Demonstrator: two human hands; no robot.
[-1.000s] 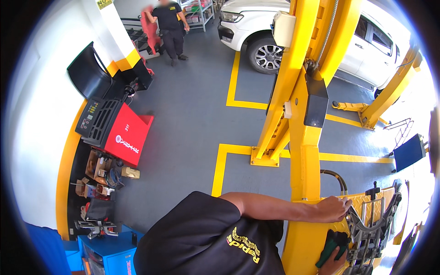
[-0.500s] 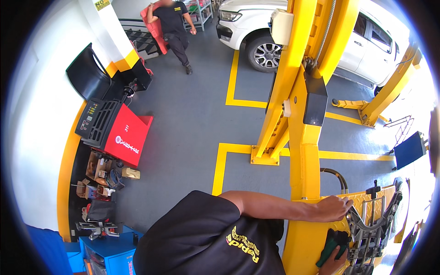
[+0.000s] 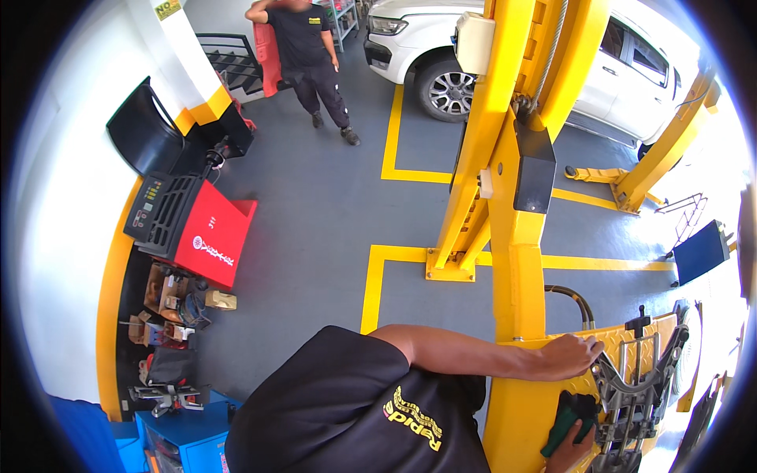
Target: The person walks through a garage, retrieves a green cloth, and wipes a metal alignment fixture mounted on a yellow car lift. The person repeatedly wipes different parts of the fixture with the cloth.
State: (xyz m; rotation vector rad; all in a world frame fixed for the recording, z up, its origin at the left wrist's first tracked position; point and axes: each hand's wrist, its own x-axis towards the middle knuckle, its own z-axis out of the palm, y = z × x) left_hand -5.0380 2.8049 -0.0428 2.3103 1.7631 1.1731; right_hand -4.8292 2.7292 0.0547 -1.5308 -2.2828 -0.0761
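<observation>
My left arm reaches across to a silver and black wheel clamp (image 3: pixel 631 394) with parallel rods and curved arms. It leans against a yellow diamond-patterned plate (image 3: pixel 568 385). The closed fingers of my left hand (image 3: pixel 569 356) are on the end of the clamp's upper curved arm. Lower down, beside the clamp's rods, my right hand (image 3: pixel 574 449) is wrapped round a bunched rag (image 3: pixel 569 426), dark green and black. The rag lies close against the clamp's side. Part of my right hand and its forearm are cut off by the lower edge.
A yellow lift post (image 3: pixel 481 158) rises ahead. Beyond it stands a white pickup (image 3: pixel 430 47). A red and black wheel balancer (image 3: pixel 201 236) is at the left, near boxes (image 3: pixel 169 303) and a blue cabinet (image 3: pixel 185 430). A co-worker (image 3: pixel 307 63) is on the far floor.
The co-worker has stepped a little nearer and raised one arm to the head. The view has shifted slightly. Both my hands keep nearly the same place on the clamp and rag.
</observation>
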